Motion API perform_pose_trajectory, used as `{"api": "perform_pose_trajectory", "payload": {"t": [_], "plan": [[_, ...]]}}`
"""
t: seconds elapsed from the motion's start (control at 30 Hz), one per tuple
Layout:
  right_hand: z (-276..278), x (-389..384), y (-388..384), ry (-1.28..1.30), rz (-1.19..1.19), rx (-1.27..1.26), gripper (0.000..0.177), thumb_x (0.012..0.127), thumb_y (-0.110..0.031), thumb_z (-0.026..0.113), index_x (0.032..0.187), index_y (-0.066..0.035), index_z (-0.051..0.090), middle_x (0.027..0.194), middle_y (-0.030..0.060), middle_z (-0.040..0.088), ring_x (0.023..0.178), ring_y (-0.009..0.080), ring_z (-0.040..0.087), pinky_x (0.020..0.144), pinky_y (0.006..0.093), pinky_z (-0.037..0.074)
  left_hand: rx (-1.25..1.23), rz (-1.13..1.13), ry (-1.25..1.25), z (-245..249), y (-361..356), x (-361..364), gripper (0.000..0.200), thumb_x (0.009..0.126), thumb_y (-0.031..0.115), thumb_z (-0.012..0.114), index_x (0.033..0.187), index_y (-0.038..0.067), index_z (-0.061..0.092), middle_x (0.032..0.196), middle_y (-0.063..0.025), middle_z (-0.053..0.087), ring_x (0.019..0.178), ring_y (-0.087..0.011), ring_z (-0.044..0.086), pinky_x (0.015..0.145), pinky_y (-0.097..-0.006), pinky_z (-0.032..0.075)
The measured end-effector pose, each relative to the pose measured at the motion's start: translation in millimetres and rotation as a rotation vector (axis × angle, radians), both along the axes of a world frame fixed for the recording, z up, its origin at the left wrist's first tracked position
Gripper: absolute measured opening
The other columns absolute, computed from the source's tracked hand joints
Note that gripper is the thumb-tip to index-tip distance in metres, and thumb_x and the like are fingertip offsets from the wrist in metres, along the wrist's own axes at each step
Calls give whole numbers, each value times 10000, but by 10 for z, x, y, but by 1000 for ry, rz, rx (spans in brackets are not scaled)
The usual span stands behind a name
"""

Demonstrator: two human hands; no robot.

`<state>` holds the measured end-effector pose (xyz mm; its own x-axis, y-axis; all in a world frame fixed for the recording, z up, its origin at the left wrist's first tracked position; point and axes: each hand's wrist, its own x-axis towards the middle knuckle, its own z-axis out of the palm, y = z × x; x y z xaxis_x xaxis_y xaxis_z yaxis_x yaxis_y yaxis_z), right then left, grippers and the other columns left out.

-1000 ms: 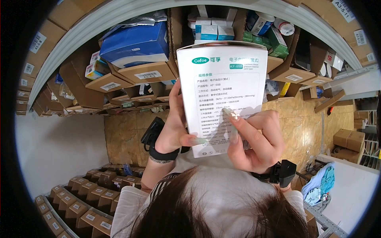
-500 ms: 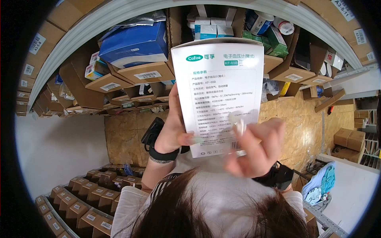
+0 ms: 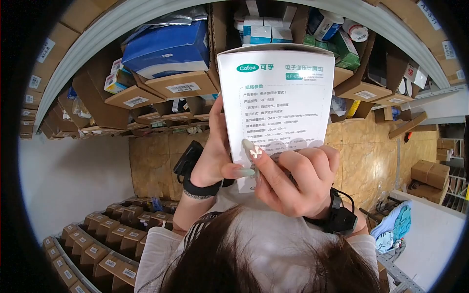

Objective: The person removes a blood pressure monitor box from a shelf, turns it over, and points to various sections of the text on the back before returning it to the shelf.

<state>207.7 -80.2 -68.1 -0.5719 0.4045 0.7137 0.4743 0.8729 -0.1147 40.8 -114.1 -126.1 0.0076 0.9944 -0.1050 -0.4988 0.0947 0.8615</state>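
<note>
A white blood pressure monitor box [image 3: 281, 115] with green "Cofoe" lettering and a printed specification panel stands upright in front of me. My left hand [image 3: 212, 158] grips its left side, fingers behind and thumb across the front face. In front of the lower part of the panel, my right hand [image 3: 298, 180] has its index finger stretched out to the print, near the left thumb. The other right fingers are bent, and nothing shows in them. This hand covers the lower lines of text and much of the bottom of the box.
Cardboard shelf bins with barcode labels [image 3: 183, 88] line the rack ahead. One bin has a large blue box [image 3: 168, 49]; others have bottles [image 3: 325, 24] and green cartons [image 3: 346, 51]. Rows of small bins [image 3: 117, 239] stand lower left. Brown cartons [image 3: 430, 173] sit at right on the tiled floor.
My right hand has moved left and up across the front of the box, its index finger now by the printed lines. The box has shifted slightly right in view, still in my left hand.
</note>
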Motion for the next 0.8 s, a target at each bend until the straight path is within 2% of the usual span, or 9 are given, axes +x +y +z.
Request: {"api": "perform_pose_trajectory", "payload": {"t": [0.23, 0.3, 0.43, 0.5, 0.53, 0.6, 0.63, 0.7, 0.8], "plan": [[42, 15, -14, -43, -9, -38, 388, 650, -264, 629, 1017, -144, 681, 757, -55, 454, 680, 117, 438, 674, 304, 332, 15, -18, -8, 21, -15, -20, 1377, 485, 575, 819, 1418, 87, -68, 1410, -140, 183, 1327, -289, 205, 1078, -439, 193], [47, 25, -22, -120, -32, 64, 408, 683, -411, 623, 993, -151, 679, 831, -5, 421, 764, 178, 409, 701, 340, 333, 12, -21, 9, 31, -10, -31, 1377, 488, 580, 815, 1416, 79, -70, 1416, -139, 176, 1330, -287, 200, 1077, -439, 198], [6, 102, -20, -178, -10, 94, 466, 709, -523, 583, 1024, -190, 669, 959, 37, 413, 925, 252, 434, 828, 409, 364, -10, -24, 36, 97, -8, -25, 1391, 483, 602, 806, 1411, 61, -77, 1426, -140, 164, 1334, -286, 195, 1074, -439, 211], [17, 109, -15, -223, -7, 3, 467, 697, -517, 631, 1056, -219, 650, 1035, 73, 393, 1117, 381, 406, 943, 535, 321, -13, -22, 28, 126, -2, -14, 1393, 478, 606, 806, 1412, 66, -73, 1422, -139, 172, 1333, -286, 198, 1075, -439, 208], [3, 105, -1, -224, -7, 4, 467, 697, -517, 631, 1056, -219, 650, 1035, 73, 393, 1117, 381, 406, 943, 535, 321, -15, -18, 21, 133, 1, -10, 1394, 472, 609, 807, 1413, 70, -70, 1418, -139, 179, 1331, -286, 201, 1076, -440, 205], [-67, 87, 47, -170, 13, -15, 390, 751, -314, 618, 1139, -275, 600, 1182, 83, 458, 1203, 467, 367, 903, 682, 316, -6, -10, 18, 87, 3, -13, 1397, 466, 614, 806, 1415, 75, -65, 1412, -139, 188, 1329, -285, 206, 1077, -441, 201], [-105, 84, 51, -171, 15, -13, 390, 751, -314, 618, 1139, -275, 600, 1182, 83, 458, 1203, 467, 367, 903, 682, 316, 2, -3, 18, 56, -1, -15, 1399, 460, 619, 806, 1416, 79, -60, 1405, -140, 198, 1327, -285, 211, 1078, -441, 196], [-161, 83, 59, -109, 8, -10, 352, 794, -199, 599, 1138, -272, 600, 1282, 169, 419, 1184, 514, 374, 849, 660, 394, 4, -17, 29, 6, 0, -52, 1400, 454, 618, 809, 1418, 85, -55, 1406, -141, 196, 1327, -285, 209, 1079, -441, 192], [-127, 73, 53, -124, -27, -40, 373, 805, -191, 590, 1162, -298, 585, 1292, 240, 371, 1163, 537, 380, 839, 629, 417, -9, -21, 42, 52, 14, -56, 1408, 438, 610, 819, 1420, 89, -46, 1406, -149, 191, 1328, -289, 205, 1080, -439, 187]]}}
